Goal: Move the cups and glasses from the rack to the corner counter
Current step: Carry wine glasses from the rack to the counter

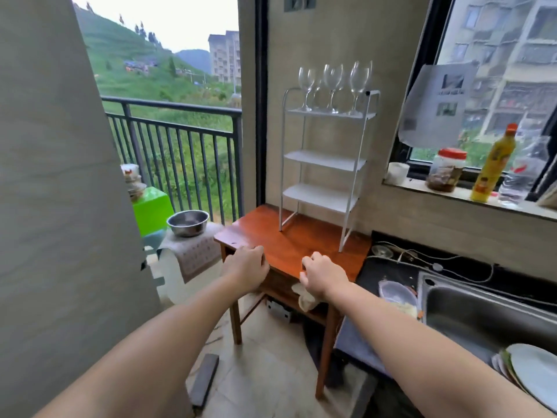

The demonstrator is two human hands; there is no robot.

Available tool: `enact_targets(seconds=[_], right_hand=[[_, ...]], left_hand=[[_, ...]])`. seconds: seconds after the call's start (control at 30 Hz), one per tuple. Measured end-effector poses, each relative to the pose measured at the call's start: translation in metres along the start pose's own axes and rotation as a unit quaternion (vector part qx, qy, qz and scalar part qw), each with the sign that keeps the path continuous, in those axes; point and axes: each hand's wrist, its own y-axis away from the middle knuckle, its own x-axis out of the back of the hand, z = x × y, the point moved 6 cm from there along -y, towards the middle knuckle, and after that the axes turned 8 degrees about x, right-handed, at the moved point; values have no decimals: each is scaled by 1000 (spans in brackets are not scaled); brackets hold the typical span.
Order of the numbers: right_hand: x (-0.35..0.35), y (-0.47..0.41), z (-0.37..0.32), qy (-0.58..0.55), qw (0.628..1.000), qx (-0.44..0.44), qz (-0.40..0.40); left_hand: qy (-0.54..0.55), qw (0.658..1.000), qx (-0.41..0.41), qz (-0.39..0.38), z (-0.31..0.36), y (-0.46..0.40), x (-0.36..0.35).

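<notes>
A white three-shelf metal rack (324, 159) stands on a small red-brown wooden table (289, 236) against the wall. Several clear wine glasses (333, 86) stand upright on the rack's top shelf; the two lower shelves hold nothing. My left hand (247, 267) and my right hand (322, 274) reach out over the table's near edge, fingers loosely curled, holding nothing. Both hands are well below the glasses. The dark counter (388, 273) lies to the right of the table, beside the sink.
A steel sink (482, 315) with plates (533, 372) sits at right. One glass (382, 251) lies on the dark counter near a cable. Jar, yellow bottle (494, 164) and white cup stand on the windowsill. A steel bowl (188, 223) and green stool are left, by the balcony railing.
</notes>
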Motion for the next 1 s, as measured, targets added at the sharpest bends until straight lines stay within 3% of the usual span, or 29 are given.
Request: enact_targets(seconds=[0.23,0.73,0.9,1.0], right_hand=[[35,-108,22,-10,997,-61,56],[206,-293,146,-37,960,-110,255],[272,-323,198,-95,897,-169,397],[284,-341,231,-208,844,-249,428]], left_hand=[[-2,997,-72,10,-3,-136,32],[136,968,-195,74,133,-376,112],[215,941,-248,83,181,-429,136],[264,929,-243,88,200,-459,140]])
